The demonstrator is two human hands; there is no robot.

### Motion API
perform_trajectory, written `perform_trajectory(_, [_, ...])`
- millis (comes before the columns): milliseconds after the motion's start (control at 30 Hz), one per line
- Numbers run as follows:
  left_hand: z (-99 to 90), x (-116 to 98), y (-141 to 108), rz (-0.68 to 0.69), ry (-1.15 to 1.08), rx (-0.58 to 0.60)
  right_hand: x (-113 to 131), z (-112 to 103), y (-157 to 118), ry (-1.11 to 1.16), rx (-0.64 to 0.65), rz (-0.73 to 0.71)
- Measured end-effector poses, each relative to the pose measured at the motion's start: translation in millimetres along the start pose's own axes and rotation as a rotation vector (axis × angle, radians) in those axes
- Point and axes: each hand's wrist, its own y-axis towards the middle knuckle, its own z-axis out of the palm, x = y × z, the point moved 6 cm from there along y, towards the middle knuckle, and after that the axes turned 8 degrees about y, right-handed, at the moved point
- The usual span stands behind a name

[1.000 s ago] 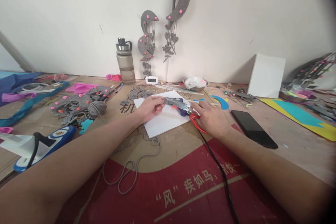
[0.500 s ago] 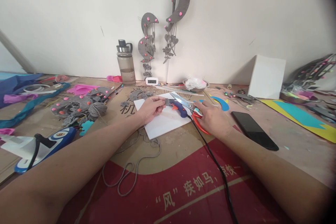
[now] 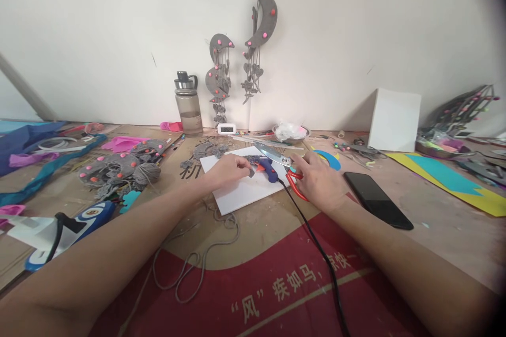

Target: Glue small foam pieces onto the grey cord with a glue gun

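Note:
My left hand pinches a small grey piece above a white board. At the right edge of the board my right hand is on the red-handled scissors, whose metal blades point up and left. Between my hands a blue glue gun lies on the board, its black cord running down toward me. Grey cord trails in loops below my left hand. Some grey pieces lie beyond the board's upper left.
A bottle and small clock stand near the wall. At right lie a phone and coloured sheets. Grey crafts and a power strip are at left. Moon ornaments hang behind.
The camera view has tilted up slightly, so the scene sits lower. My left hand has shifted a little, and the grey piece now shows below its fingertips. The scissors remain at my right hand.

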Motion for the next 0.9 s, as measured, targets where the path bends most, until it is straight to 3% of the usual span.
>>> perform_trajectory(167, [3.8, -7.4, -0.2, 0.083, 0.054, 0.060, -0.4, -2.7, 1.6, -0.007, -0.063, -0.028])
perform_trajectory(400, [-0.8, -33.3, -11.8, 0.302, 0.146, 0.380, -2.1, -5.4, 3.3, 0.016, -0.108, -0.052])
perform_trajectory(467, [-6.7, -34.7, -11.2, 0.282, 0.126, 0.357, -3.0, -4.5, 3.5, 0.025, -0.114, -0.058])
perform_trajectory(567, [-16.2, -26.3, -4.6, 0.126, 0.037, 0.213, -3.6, -2.9, 3.2, 0.029, -0.122, -0.074])
perform_trajectory(733, [-18.7, -9.2, 2.3, -0.113, -0.296, 0.018, -0.2, -4.7, 1.4, -0.002, -0.097, -0.089])
perform_trajectory(900, [-4.3, -10.5, 2.1, -0.144, -0.552, 0.030, 8.2, -9.1, -1.2, -0.030, -0.084, -0.133])
